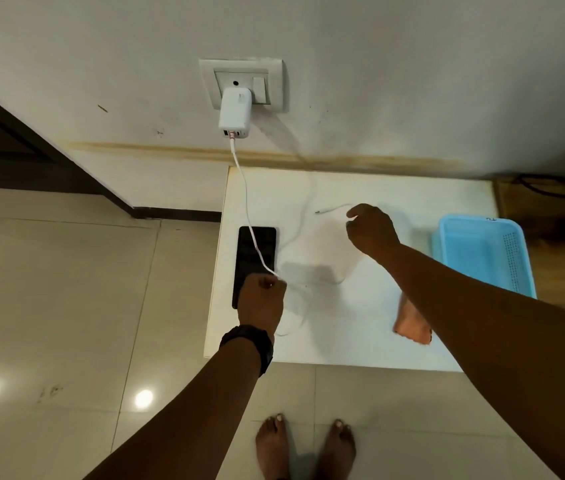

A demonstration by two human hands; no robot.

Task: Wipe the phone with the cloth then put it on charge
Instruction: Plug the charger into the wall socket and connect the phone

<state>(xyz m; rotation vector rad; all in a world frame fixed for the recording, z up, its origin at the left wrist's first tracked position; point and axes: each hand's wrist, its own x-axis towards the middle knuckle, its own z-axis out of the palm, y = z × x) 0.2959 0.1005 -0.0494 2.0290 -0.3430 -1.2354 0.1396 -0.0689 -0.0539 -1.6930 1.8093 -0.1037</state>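
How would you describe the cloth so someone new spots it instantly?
Start at the white table against the wall below the socket. Near its front edge, right of centre, the cloth lies partly under the right forearm. It is the only peach-orange, crumpled soft thing there: the phone at the left edge is flat and black, the basket at the right is light-blue plastic.

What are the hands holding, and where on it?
The left hand pinches the white cable partway along. Whether the right hand grips it near its free end cannot be told.
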